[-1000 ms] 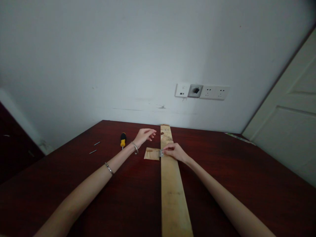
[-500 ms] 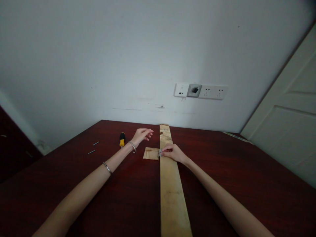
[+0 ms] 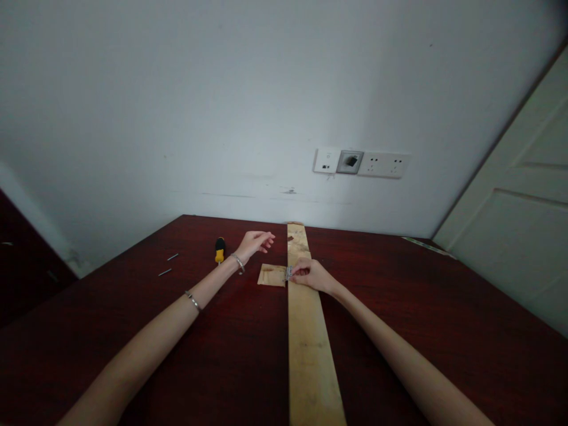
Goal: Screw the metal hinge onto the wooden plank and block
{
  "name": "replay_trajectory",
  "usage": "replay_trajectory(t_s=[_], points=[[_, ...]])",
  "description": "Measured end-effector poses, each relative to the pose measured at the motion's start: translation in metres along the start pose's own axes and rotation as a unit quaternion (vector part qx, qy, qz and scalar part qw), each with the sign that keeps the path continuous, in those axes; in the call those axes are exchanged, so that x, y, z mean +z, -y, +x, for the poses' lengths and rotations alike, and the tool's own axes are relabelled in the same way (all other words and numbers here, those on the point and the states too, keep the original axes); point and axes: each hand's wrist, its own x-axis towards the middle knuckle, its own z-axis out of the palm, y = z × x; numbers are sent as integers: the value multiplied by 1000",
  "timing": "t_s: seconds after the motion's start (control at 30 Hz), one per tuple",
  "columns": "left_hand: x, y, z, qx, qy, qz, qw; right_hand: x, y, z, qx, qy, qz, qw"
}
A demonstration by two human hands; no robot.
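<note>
A long pale wooden plank (image 3: 310, 349) lies lengthwise on a dark red table (image 3: 133, 331). Against its left edge sits a small square wooden piece (image 3: 272, 275), joined to it by a small metal hinge (image 3: 289, 273). My right hand (image 3: 310, 274) rests on the plank with its fingers pinched on the hinge. Raised a little above the table, my left hand (image 3: 255, 242) has loosely spread fingers and holds nothing; it is left of the plank's far end. A bracelet sits on that wrist and another further down the forearm.
A screwdriver with a yellow and black handle (image 3: 219, 250) lies left of my left hand. Two thin metal bits (image 3: 169, 264) lie further left. Wall sockets (image 3: 361, 163) sit above the table's far edge. A white door (image 3: 519, 225) stands at the right.
My left hand has drifted slightly left and down. My right hand stays pinched on the hinge. The view shifted a little.
</note>
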Motion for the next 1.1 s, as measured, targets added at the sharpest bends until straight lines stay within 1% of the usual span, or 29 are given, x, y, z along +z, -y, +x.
replay_trajectory(t_s=[0.17, 0.23, 0.3, 0.4, 0.47, 0.57, 0.67, 0.73, 0.8, 0.9, 1.0, 1.1], points=[[-1, 2, 0, -1, 0, 10, 1000, -4, 5, 0, 20, 6, 25, 999], [-1, 2, 1, 1, -1, 18, 1000, -6, 6, -1, 29, -3, 44, 999], [-1, 2, 1, 3, -2, 25, 1000, -7, 5, -1, 36, -31, 66, 997], [0, 2, 0, 1, -5, 24, 1000, -5, 0, -3, 49, -97, 93, 990], [1, 0, -1, -3, -6, 16, 1000, -2, -3, -4, 58, -131, 106, 984], [4, -11, -5, -6, -1, -5, 1000, 1, -3, -5, 61, -154, 121, 979], [5, -29, -11, 8, 12, -21, 1000, 1, -1, -6, 58, -163, 136, 976], [2, -42, -15, 24, 17, -28, 999, 0, 0, -6, 58, -164, 145, 974], [-6, -53, -20, 37, 16, -33, 999, -1, -1, -6, 58, -162, 152, 973], [-28, -62, -26, 36, -5, -18, 999, -2, -5, -6, 59, -160, 165, 972], [-61, -64, -32, 7, -36, 32, 999, -3, -9, -7, 60, -160, 180, 969], [-101, -63, -39, -34, -58, 109, 992, -3, -10, -8, 61, -159, 191, 967]])
